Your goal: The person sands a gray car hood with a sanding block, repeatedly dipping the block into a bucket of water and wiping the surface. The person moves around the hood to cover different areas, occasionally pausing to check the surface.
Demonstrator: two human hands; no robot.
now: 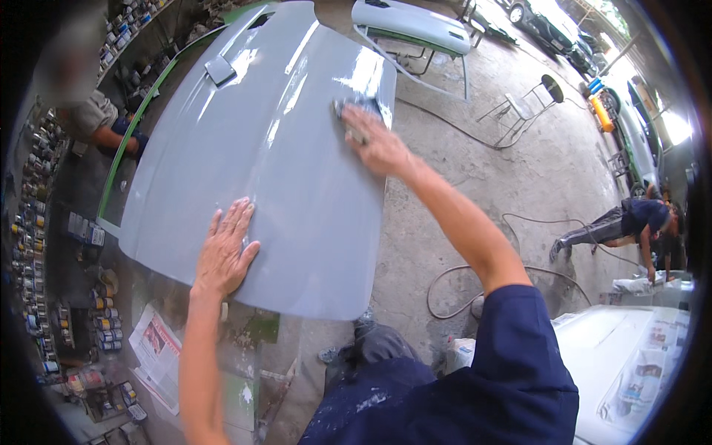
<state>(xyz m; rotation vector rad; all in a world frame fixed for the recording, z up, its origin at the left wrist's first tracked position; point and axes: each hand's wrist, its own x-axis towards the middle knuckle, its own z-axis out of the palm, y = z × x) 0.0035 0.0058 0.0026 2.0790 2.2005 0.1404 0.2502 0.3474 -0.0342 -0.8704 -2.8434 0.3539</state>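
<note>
A large pale grey car hood (297, 193) lies before me, glossy where light strikes its far half. My left hand (228, 252) rests flat on its near left part, fingers spread, with nothing held. Farther off, by the hood's right edge, my right hand (374, 141) presses down a dark flat piece that looks like sandpaper (368, 106). Motion blurs this hand slightly, and its fingers partly cover the piece. Toward the hood's far left end sits a raised square flap (220, 72).
Paint cans (33, 259) line the left shelves, near a person (104, 122). Newspaper (159, 352) lies at lower left. A hose (445, 289) snakes over the concrete floor. A chair (523, 107), another panel (415, 26), a bending person (641, 222) and a white panel (593, 363) are around.
</note>
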